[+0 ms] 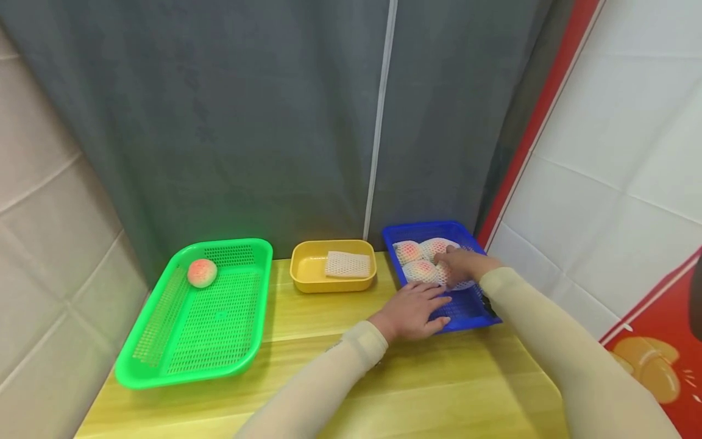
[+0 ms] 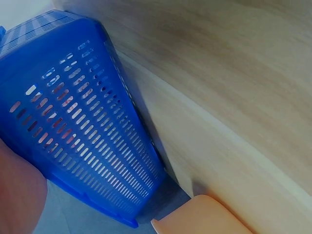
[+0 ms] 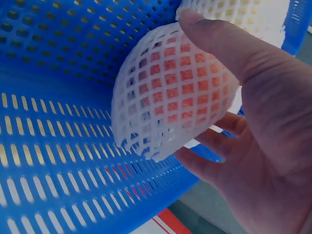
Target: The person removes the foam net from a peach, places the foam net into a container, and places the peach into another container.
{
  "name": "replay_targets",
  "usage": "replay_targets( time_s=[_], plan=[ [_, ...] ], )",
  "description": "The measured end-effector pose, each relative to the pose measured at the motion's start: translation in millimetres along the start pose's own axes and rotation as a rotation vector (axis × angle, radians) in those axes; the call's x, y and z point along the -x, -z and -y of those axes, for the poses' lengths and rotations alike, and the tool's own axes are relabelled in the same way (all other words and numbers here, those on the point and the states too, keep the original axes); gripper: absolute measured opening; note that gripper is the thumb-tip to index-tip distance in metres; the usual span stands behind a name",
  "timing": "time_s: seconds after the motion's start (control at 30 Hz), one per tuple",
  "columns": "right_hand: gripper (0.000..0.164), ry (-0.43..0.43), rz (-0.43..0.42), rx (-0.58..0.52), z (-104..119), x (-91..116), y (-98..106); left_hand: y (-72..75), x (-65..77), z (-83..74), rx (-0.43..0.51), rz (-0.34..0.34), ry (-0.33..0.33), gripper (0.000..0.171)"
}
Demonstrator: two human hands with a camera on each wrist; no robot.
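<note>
Inside the blue basket (image 1: 465,305) lie several peaches (image 1: 409,251) wrapped in white foam nets. My right hand (image 1: 466,265) reaches in over the right side and grips one netted peach (image 3: 185,85), thumb across its top and fingers curled beneath it. The net (image 3: 141,134) covers the pink fruit, its mesh end hanging loose toward the basket wall. At the basket's front left rim rests my left hand (image 1: 411,312), its fingers spread and extended over the edge. Only a small part of that hand shows in the left wrist view, beside the slotted basket wall (image 2: 87,117).
A yellow tray (image 1: 307,281) with an empty foam net (image 1: 348,264) stands in the middle at the back. On the left, a green basket (image 1: 219,329) holds one bare peach (image 1: 202,273). A grey curtain (image 1: 247,122) hangs behind the wooden table (image 1: 307,341).
</note>
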State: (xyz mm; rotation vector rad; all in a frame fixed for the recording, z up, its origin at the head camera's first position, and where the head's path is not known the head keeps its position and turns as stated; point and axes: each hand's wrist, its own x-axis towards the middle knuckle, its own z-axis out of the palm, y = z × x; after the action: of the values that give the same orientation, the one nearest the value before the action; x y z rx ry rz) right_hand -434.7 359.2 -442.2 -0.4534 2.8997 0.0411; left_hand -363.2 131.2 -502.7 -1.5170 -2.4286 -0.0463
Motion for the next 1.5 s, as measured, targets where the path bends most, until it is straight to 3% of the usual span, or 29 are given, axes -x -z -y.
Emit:
replay_targets(
  time_s=[0.13,0.43,0.57,1.0,1.2,1.5],
  plan=[
    [0.071,-0.007,0.051,0.018,-0.4,-7.9,-2.2,0.6,-0.1,1.5,0.007,0.001,0.003,0.064],
    [0.095,-0.011,0.145,-0.04,3.0,-14.7,-7.8,-2.0,-0.9,2.9,0.024,-0.031,0.0,0.064],
    [0.09,0.02,0.14,-0.049,5.0,-14.8,-9.4,-3.2,-1.2,1.3,0.024,-0.04,-0.004,0.063],
    [0.081,-0.027,0.128,-0.063,2.9,-19.3,-12.7,-4.3,-1.1,0.2,0.017,-0.046,0.009,0.06],
    [0.067,0.001,0.087,-0.071,-4.3,-15.1,-12.2,-1.9,-1.0,-0.2,0.036,-0.039,0.008,0.06],
    [0.054,-0.024,0.032,-0.044,-4.6,-1.2,9.0,-1.2,-1.0,-0.7,0.036,-0.038,0.01,0.06]
  ],
)
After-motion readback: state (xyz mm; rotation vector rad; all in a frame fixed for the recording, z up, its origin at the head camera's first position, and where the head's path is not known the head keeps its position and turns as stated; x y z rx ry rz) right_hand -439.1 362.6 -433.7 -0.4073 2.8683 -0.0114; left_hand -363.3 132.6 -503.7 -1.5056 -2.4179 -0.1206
